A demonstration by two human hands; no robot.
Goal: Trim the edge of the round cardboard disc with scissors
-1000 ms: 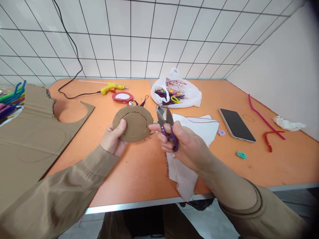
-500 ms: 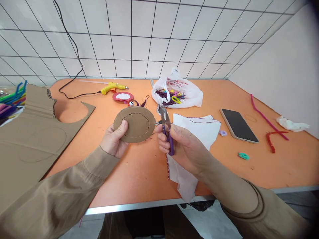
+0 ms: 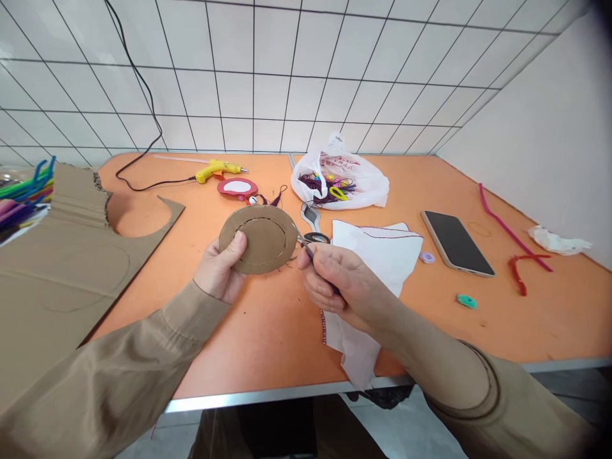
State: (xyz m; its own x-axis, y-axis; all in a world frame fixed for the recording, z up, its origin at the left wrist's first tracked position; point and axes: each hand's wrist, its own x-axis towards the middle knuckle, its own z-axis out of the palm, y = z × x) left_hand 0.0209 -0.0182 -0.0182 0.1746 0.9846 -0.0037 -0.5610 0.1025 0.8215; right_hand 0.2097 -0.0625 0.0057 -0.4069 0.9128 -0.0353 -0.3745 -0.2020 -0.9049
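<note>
Between thumb and fingers, my left hand (image 3: 222, 271) grips a round cardboard disc (image 3: 261, 242) by its left side. The disc carries a smaller circle marked by a broken, cut-looking line. My right hand (image 3: 339, 280) is closed around purple-handled scissors (image 3: 308, 250), whose tip points up and left at the disc's right edge. Most of the handle is covered by my fingers. Behind my right hand lie a grey tool with dark ring handles (image 3: 310, 218) and a white cloth with dark red edging (image 3: 377, 252).
A large cut cardboard sheet (image 3: 57, 274) covers the table's left side. Behind are a corded yellow glue gun (image 3: 210, 171), a red oval piece (image 3: 238, 187) and a white plastic bag (image 3: 366, 182). A phone (image 3: 458, 242) and pipe cleaners (image 3: 507, 223) lie right.
The scissors in my right hand have turned from pointing up to pointing left, and their tip has come to the disc's right edge. The disc has barely moved.
</note>
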